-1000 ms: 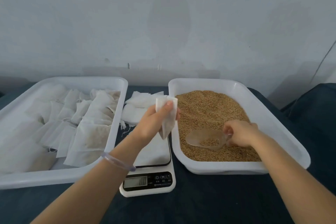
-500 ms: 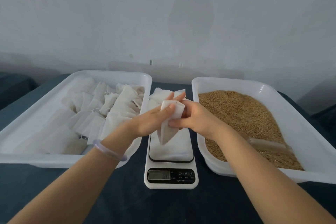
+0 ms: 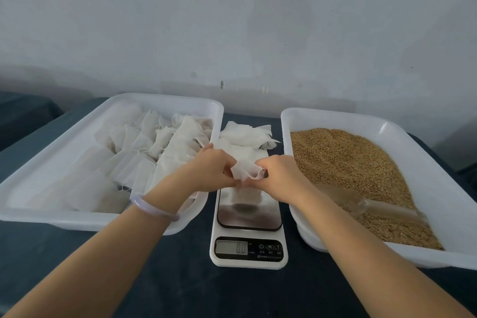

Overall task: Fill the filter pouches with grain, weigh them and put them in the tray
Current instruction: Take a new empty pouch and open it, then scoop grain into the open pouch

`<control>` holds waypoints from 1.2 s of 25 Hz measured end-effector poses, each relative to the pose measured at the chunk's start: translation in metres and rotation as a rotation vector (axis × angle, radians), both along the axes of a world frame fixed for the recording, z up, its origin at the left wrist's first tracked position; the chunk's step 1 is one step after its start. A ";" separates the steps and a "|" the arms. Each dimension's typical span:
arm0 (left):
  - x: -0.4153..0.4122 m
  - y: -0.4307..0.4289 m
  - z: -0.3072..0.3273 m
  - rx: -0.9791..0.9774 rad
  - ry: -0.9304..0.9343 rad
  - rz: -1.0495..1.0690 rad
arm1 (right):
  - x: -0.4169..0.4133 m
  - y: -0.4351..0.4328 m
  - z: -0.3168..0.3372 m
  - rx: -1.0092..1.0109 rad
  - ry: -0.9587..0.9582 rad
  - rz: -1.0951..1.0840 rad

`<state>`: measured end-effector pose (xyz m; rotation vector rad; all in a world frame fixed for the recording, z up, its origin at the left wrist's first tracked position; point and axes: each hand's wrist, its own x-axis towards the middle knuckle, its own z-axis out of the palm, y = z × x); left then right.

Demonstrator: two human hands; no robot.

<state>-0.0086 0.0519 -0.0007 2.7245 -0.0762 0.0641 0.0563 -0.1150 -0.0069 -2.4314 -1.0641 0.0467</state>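
Right hand (image 3: 281, 178): off the scoop (image 3: 366, 205), moved left from the grain (image 3: 348, 160) to the filter pouch (image 3: 245, 171); now pinches its right edge.
Scoop: released, lying on the grain at the near side.
Filter pouch: formerly hanging flat from the left hand (image 3: 209, 170); now gripped by both hands over the scale (image 3: 249, 212), mouth pulled apart.

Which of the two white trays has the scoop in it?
The right tray, filled with grain: the clear scoop lies in it. The left tray holds pouches.
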 end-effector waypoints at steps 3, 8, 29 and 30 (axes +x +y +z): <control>0.004 0.001 -0.003 0.078 0.045 0.016 | 0.003 -0.001 -0.003 -0.075 -0.023 0.014; 0.013 -0.008 -0.006 0.331 0.084 0.045 | 0.008 0.000 0.000 -0.238 -0.070 0.078; 0.009 -0.015 -0.013 0.236 -0.020 0.019 | 0.001 0.003 -0.004 -0.149 -0.081 -0.001; 0.008 -0.015 -0.013 0.189 -0.039 0.027 | 0.001 0.002 -0.003 -0.130 -0.039 -0.008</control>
